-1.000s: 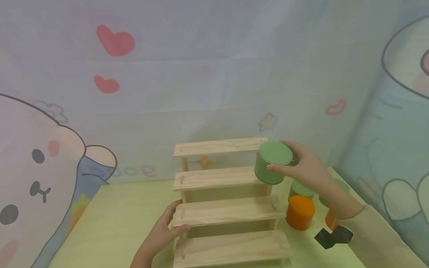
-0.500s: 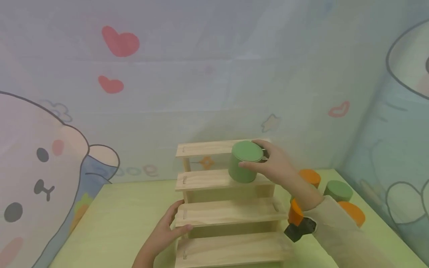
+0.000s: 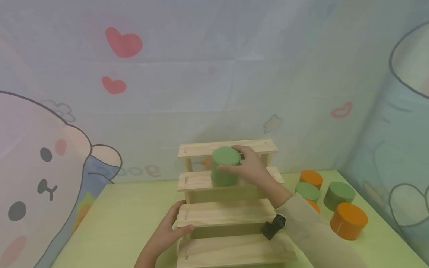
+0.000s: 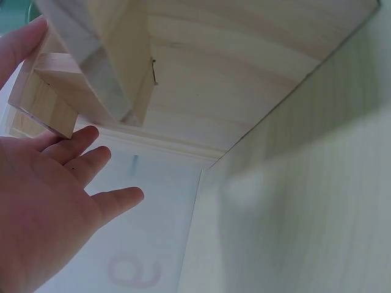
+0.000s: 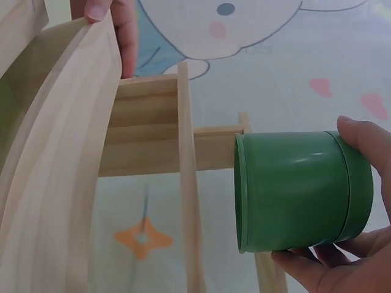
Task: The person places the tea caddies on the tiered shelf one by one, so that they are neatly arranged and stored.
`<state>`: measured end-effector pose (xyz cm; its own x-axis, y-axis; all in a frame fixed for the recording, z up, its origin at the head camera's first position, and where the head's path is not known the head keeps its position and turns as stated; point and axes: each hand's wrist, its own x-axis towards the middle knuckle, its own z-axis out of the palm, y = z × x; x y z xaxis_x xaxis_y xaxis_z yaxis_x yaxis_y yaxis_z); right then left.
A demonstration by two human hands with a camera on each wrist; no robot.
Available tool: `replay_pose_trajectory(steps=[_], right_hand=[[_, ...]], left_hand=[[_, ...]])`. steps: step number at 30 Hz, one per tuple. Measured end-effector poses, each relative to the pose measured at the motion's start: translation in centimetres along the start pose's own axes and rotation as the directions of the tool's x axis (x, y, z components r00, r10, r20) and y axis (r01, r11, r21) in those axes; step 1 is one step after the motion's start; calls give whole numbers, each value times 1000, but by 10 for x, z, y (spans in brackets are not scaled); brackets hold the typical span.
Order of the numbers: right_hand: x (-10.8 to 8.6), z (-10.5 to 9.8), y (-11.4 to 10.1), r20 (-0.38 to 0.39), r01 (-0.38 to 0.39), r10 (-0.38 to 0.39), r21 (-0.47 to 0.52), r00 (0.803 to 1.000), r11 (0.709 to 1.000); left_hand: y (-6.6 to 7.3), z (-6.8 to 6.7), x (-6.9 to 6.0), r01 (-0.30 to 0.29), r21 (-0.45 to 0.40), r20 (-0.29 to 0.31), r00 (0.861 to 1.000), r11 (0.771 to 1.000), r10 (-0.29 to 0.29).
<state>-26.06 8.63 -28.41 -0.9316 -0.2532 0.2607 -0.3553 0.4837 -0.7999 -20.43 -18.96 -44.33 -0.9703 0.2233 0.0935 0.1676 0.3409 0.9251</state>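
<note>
A green lidded canister (image 3: 222, 175) is held upright in my right hand (image 3: 252, 167), thumb on the near side and fingers on the far side. It is over the second shelf from the top of a stepped wooden rack (image 3: 228, 212). In the right wrist view, a gap shows between the canister's base (image 5: 239, 192) and the nearest plank (image 5: 188, 183). My left hand (image 3: 165, 232) grips the rack's left side at the second shelf from the bottom. In the left wrist view, its thumb lies on the plank above and its other fingers (image 4: 116, 204) extend underneath.
Right of the rack, more canisters stand on the pale green table (image 3: 134, 208): orange ones (image 3: 348, 221) and green ones (image 3: 339, 195). A cartoon-printed cloth (image 3: 201, 74) rises behind as a wall. A black device (image 3: 273, 226) sits on my right wrist.
My right hand has carried the green canister leftward, from the rack's right end to near its middle. My left hand has kept its place on the rack.
</note>
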Motion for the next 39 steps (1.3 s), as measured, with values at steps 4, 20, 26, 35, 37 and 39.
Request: replay_pose_trajectory(steps=[4, 20, 26, 35, 37, 39], right_hand=[[5, 9, 1, 2, 5, -5, 29, 1000, 1000], [16, 30, 2, -11, 25, -25, 4, 1000, 1000], [18, 33, 4, -7, 16, -16, -12, 1000, 1000], [19, 37, 2, -11, -16, 16, -30, 1000, 999], [19, 38, 1, -12, -14, 13, -31, 1000, 999], [20, 39, 1, -11, -11, 10, -29, 1000, 1000]], left_hand=[[-1, 1, 0, 3, 2, 2, 1000, 1000, -3], [1, 0, 0, 9, -3, -12, 1000, 1000, -9], [0, 0, 0, 7, -7, -7, 1000, 1000, -7], [-2, 0, 0, 6, -19, -2, 1000, 1000, -6], [-1, 0, 0, 6, -21, -2, 1000, 1000, -6], [-1, -1, 0, 5, -20, -2, 1000, 1000, -5]])
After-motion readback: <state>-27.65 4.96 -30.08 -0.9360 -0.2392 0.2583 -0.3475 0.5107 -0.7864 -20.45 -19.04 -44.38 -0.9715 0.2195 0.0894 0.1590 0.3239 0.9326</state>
